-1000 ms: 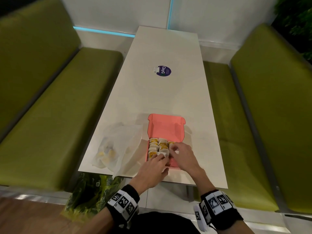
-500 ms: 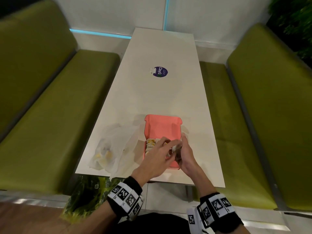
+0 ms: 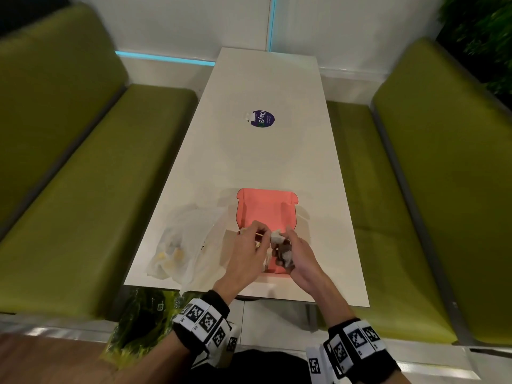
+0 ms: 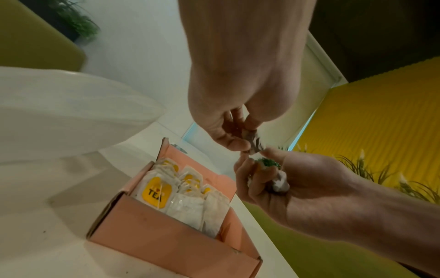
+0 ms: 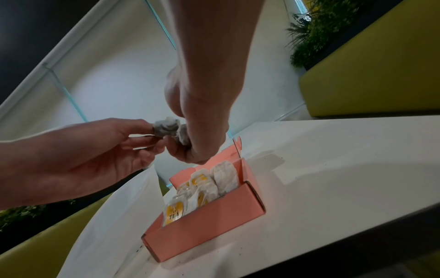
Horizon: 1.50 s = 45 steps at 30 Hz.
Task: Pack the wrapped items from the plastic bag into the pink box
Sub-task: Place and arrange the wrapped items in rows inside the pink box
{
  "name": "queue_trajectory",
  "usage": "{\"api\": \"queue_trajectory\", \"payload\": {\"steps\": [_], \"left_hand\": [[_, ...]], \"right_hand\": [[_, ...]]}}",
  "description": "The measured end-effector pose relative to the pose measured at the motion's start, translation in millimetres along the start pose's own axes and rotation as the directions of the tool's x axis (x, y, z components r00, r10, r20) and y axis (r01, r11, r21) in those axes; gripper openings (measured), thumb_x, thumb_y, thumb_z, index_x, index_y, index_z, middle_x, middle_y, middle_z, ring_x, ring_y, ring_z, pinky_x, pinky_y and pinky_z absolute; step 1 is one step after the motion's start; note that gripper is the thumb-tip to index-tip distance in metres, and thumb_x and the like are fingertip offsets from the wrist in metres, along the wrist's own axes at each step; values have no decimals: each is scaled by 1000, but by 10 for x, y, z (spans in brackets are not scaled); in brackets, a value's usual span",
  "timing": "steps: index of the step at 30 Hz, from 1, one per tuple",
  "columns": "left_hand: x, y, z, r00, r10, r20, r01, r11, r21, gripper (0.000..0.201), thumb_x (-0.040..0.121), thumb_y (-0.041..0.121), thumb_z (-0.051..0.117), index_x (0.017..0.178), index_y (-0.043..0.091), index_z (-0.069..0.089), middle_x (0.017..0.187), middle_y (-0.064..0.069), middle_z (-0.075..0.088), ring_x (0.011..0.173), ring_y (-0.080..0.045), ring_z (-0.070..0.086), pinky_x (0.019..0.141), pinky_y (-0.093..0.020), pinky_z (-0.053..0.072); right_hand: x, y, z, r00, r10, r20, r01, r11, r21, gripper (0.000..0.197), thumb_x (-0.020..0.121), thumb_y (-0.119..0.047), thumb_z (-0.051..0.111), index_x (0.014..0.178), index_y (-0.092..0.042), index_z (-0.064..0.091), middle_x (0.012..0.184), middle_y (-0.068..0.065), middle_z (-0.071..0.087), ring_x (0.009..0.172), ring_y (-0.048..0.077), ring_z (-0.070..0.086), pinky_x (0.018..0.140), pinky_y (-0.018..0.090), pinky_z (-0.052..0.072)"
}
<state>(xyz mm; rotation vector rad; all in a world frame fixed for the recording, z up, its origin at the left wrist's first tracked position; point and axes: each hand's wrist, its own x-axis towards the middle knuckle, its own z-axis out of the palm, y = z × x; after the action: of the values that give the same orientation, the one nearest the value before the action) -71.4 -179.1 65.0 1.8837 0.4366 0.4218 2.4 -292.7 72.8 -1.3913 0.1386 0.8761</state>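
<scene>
From the head view, your left hand (image 3: 250, 249) and right hand (image 3: 297, 254) meet above the near half of the pink box (image 3: 264, 207), both raised clear of it; between them sits a crumpled wrapped item (image 3: 277, 236), so the box lies straight below your hands and the move to come is a short drop down, not a reach. The box runs long from near to far, its lid flap standing open at the far end. The plastic bag (image 3: 182, 242) lies just left of the box on the white table (image 3: 266, 151), with a few yellowish pieces in it (too blurred to count); your left hand is the nearer one to it. Farther up the table, a round purple sticker (image 3: 263, 119) reads "ClayG".

From the left wrist view, your left fingertips (image 4: 234, 144) pinch one end of the item, and your right hand, fingers curled, cups more grey-white wrapping in its palm; the two hands touch at that item. Below and to the left, sachets (image 4: 181, 193) stand upright in rows in the box; one yellow label (image 4: 156, 191) reads "TEA".

From the right wrist view, your right hand is clamped on the bundle, your left pinching its other lobe; the right side of the box shows room (as I judge it).
</scene>
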Motion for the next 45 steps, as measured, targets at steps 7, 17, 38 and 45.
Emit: {"api": "queue_trajectory", "payload": {"steps": [7,17,38,45], "left_hand": [[18,90,-121,993,-59,-107,31,969,-245,12,101,8,53,91,11,58,73,2,61,54,-7,54,51,-21,45],[36,45,-172,998,-60,-31,46,941,-335,16,92,25,65,105,16,64,95,5,68,87,-17,68,63,-29,56],[134,123,-276,998,61,30,-55,984,-170,8,97,16,62,94,10,66,83,4,69,75,-7,64,68,-19,49],[67,63,-233,993,41,113,-26,990,-136,7,94,22,66,91,26,62,81,12,71,81,-13,69,71,-24,51]], "right_hand": [[21,50,-58,990,-123,-69,120,992,-41,30,100,-34,56,91,-8,66,71,5,53,59,12,46,50,25,30],[-50,-80,92,964,-264,26,264,946,-187,15,93,-20,65,93,-5,69,74,4,60,57,11,45,51,23,38],[-75,-275,56,819,-530,220,558,647,-520,7,90,-15,69,86,-12,73,81,-5,71,79,7,63,74,13,46],[-137,-429,-5,824,-518,232,543,601,-586,8,87,-22,73,86,-14,74,81,-9,69,80,-4,59,73,6,40]]}}
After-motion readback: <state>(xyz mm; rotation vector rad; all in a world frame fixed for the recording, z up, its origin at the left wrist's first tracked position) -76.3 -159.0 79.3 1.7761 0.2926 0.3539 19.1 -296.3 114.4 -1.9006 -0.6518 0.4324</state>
